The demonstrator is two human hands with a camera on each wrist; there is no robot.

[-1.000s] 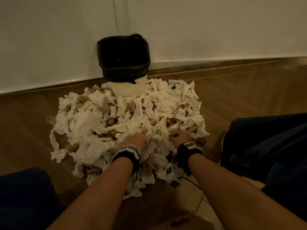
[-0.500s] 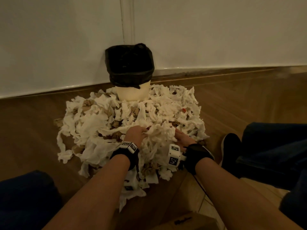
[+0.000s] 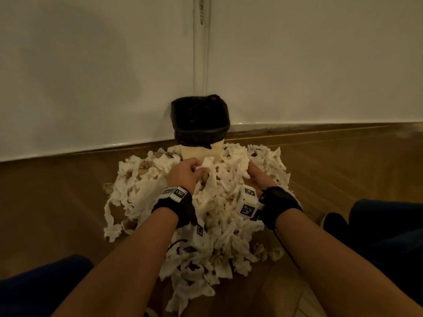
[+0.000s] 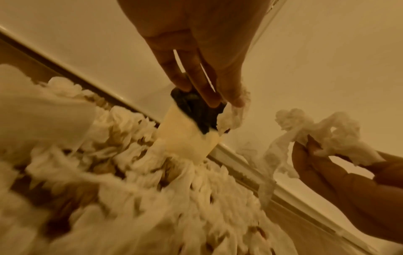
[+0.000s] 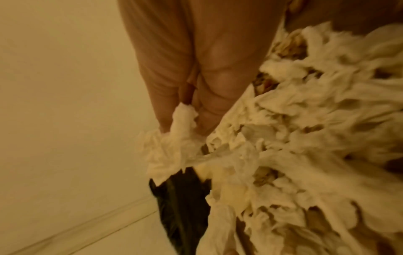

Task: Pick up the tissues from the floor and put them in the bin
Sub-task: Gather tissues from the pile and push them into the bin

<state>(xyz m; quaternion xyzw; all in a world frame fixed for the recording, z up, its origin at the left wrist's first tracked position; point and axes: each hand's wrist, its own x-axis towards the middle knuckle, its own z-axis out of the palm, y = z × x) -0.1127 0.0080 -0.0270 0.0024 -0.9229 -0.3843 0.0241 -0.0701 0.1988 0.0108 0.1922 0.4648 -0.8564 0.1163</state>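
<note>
Wooden floor (image 3: 57, 191) meets a white wall (image 3: 91, 65); a bin (image 3: 201, 151) lined with a black bag (image 3: 199, 131) is set against it at the far side. A heap of crumpled tissue (image 3: 137, 202) is spread just in front; a bundle (image 3: 219, 177) is held above its far part, the left hand (image 3: 185, 173) curled round one side, the right hand (image 3: 255, 179) pinching the other. It is judged light, soft and easily torn — best scooped from beneath and squeezed gently, since loose strands trail.
</note>
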